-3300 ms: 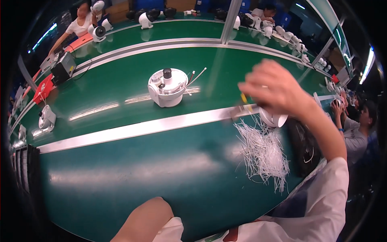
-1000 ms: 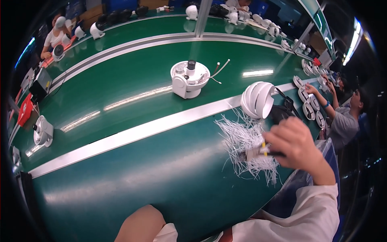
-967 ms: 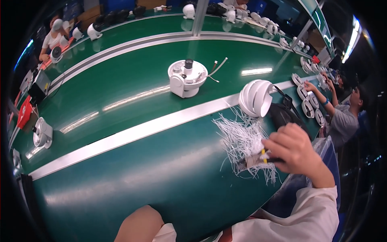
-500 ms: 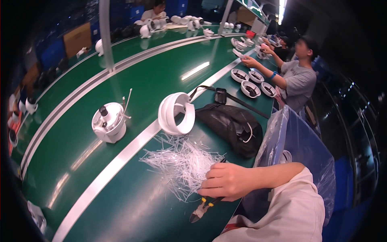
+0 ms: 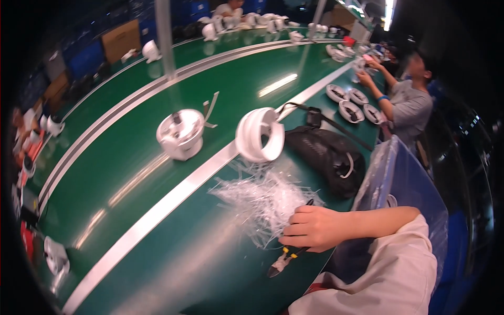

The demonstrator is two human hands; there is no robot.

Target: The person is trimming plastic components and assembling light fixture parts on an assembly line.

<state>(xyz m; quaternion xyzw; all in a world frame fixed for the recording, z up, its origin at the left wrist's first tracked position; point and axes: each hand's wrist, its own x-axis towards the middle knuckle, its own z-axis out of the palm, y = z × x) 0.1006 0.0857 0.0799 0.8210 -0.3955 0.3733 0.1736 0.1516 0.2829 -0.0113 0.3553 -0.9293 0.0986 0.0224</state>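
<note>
1. Right hand (image 5: 310, 228) curls palm-down round the diagonal cutters (image 5: 277, 265), grasping their handles; left hand out of view, state cannot be told
2. Cutters sit near the right edge of the workbench (image 5: 210, 257), just beside a pile of thin white strips (image 5: 268, 198)
3. White shell (image 5: 248, 137) near the bench's far edge, by the metal rail (image 5: 157, 218)
4. Step, as judged: cutters being used or laid down, unclear which
5. Next move seems to call for blades kept clear of strips
</note>
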